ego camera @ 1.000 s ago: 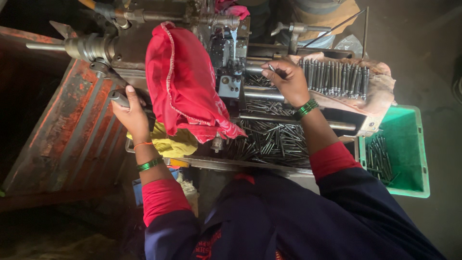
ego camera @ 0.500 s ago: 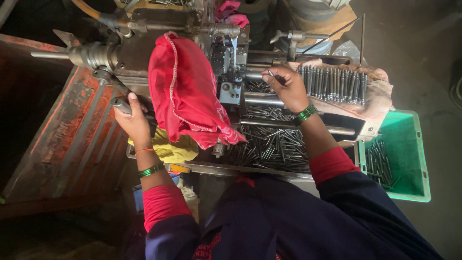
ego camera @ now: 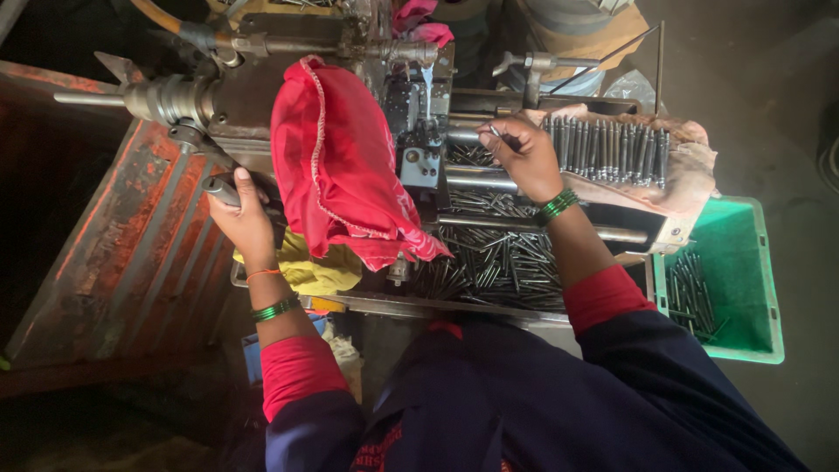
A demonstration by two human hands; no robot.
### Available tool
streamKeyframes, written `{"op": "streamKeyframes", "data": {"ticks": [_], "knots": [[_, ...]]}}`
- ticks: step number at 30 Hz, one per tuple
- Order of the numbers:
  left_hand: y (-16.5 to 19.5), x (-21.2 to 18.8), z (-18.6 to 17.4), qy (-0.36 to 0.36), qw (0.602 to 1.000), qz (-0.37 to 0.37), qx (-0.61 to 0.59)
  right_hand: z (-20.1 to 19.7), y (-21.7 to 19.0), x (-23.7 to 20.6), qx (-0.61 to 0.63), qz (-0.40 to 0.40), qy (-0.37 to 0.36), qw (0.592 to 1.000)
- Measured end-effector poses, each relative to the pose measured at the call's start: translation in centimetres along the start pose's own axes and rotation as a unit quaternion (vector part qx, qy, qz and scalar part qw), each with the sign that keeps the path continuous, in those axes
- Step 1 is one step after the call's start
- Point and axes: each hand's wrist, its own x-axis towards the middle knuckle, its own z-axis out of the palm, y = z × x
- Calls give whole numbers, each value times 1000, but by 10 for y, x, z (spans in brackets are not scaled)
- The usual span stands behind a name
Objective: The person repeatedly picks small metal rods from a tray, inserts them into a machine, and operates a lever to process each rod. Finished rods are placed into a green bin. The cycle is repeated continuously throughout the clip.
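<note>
Here, the left hand [ego camera: 245, 218] wraps its fingers around the machine lever [ego camera: 210, 170], while the right hand [ego camera: 524, 157] pinches a thin metal pin [ego camera: 500, 136] at its fingertips, the row of pins [ego camera: 607, 149] just beyond.

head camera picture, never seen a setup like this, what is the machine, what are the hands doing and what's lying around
The view comes from a camera on the person's head, looking down at their own arms. In front is a small metal-working machine with a red cloth draped over it. The left hand has its grip closed on the machine's lever handle. The right hand pinches a thin metal rod near the machine's middle. Beside it, a row of rods lies on a cloth; loose rods fill the tray below. A green bin at right holds more.
</note>
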Motion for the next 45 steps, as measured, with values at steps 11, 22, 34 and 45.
{"op": "streamKeyframes", "data": {"ticks": [11,22,34,45], "knots": [[-4,2,-1,-2,1000,2,-11,2,2,0,-3,-6,0,1000],[-1,1,0,-5,1000,3,-14,2,6,4,2,10,-9,1000],[-4,3,-1,-3,1000,2,3,4,7,3,-23,2,-2,1000],[-4,4,-3,3,1000,0,3,6,28,7,39,32,6,999]]}}
